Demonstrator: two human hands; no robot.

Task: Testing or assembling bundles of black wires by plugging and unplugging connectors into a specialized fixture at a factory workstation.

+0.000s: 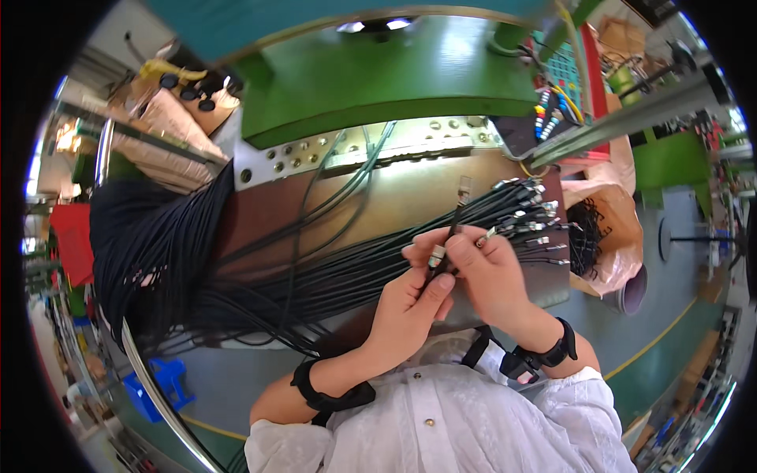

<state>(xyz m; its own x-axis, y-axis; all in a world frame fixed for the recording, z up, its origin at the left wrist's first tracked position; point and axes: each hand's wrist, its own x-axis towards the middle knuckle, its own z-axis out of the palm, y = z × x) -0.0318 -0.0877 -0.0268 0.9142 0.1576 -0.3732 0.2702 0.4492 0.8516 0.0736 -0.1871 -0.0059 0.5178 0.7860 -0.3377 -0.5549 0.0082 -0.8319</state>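
My left hand (404, 306) is closed on a black cable, thumb and fingers pinched just below its shiny plug (436, 256). My right hand (498, 284) meets it at the fingertips, its thumb pressed near the same spot. A second shiny plug (464, 189) on a black cable sticks up beyond the fingers. Another small plug (486, 236) shows at the right hand's fingers; whether that hand holds it I cannot tell. Beneath and behind both hands lies a thick bundle of black cables (347, 272), its plug ends (536, 213) fanned out at the right.
A green machine (386, 79) with a bolted metal plate (300, 156) stands across the far side of the brown bench (418, 185). Cables hang over the left edge by a metal rail (150, 370). At right stands a lined bin (623, 236); a blue stool (162, 386) is lower left.
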